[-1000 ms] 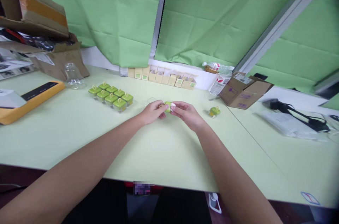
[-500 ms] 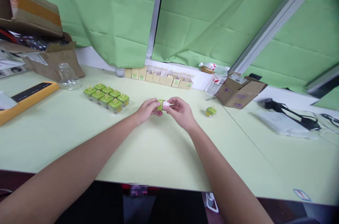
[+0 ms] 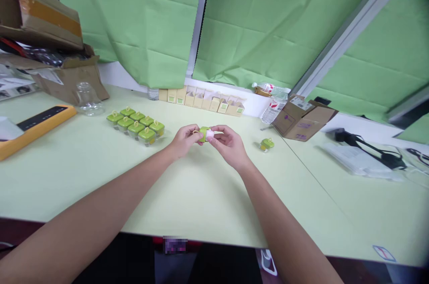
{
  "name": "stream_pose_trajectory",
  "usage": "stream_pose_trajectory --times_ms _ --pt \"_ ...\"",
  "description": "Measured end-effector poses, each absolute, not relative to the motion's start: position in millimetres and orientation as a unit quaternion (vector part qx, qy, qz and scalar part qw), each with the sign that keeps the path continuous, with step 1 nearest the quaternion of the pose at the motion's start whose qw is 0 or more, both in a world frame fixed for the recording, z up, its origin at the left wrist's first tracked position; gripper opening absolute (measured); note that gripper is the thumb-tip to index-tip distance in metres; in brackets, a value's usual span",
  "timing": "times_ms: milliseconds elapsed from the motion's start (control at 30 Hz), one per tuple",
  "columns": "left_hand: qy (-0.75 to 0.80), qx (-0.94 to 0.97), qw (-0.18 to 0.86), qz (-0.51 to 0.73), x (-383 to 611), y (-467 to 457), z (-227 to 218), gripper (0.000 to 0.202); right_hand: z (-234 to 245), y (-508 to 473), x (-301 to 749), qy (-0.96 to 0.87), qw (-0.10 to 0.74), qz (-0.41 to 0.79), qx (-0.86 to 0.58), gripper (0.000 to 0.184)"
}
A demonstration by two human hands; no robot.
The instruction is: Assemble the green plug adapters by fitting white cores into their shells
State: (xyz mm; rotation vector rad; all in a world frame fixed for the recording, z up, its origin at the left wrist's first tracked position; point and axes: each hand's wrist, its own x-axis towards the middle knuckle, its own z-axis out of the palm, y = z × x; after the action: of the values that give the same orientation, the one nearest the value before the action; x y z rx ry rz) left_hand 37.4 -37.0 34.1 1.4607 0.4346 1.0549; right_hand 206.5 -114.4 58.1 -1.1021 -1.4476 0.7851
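Above the middle of the table, my left hand (image 3: 186, 140) is closed on a small green-lidded container (image 3: 203, 133), its loop handle turned toward the left thumb. The container lies tilted on its side. My right hand (image 3: 228, 142) pinches its other end, where a pale pinkish-white part (image 3: 210, 134) shows; I cannot tell whether that is its contents or its body. To the left stand several like containers with green lids (image 3: 136, 127), grouped in rows. One more green-lidded container (image 3: 267, 144) sits alone to the right of my right hand.
Small open cardboard boxes (image 3: 203, 99) line the wall at the back. A clear jar (image 3: 89, 100) and a yellow-orange device (image 3: 43, 125) are at left. A brown carton (image 3: 301, 118), plastic bottles (image 3: 271, 109) and a black cabled item (image 3: 372, 147) lie at right.
The held container has turned slightly, so its loop handle now shows at the left thumb. Both hands stay in nearly the same place, and the view has shifted a little.
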Motion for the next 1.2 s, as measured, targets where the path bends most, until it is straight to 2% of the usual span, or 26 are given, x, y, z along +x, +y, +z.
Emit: stream_pose_trajectory --times_ms 100,167,233,333,733,1200 --pt "0.179 0.600 0.634 0.455 39 -36 32 0.027 58 -116 206 -0.648 0.528 0.282 -0.470 0.040" --pt "0.171 0.568 0.670 0.447 41 -36 31 0.025 58 -117 204 -0.678 0.523 0.207 -0.473 0.042" --pt "0.168 0.538 0.702 0.435 42 -36 30 0.023 58 -117 202 -0.693 0.529 0.134 -0.471 0.039" --pt "0.166 0.511 0.726 0.429 43 -37 32 0.022 57 -117 198 -0.700 0.536 0.088 -0.463 0.035" --pt "0.160 0.493 0.734 0.439 44 -42 38 0.025 60 -122 196 -0.687 0.538 0.127 -0.472 0.037" --pt "0.149 0.503 0.720 0.453 43 -44 43 0.027 66 -131 189 -0.690 0.539 0.100 -0.472 0.031"
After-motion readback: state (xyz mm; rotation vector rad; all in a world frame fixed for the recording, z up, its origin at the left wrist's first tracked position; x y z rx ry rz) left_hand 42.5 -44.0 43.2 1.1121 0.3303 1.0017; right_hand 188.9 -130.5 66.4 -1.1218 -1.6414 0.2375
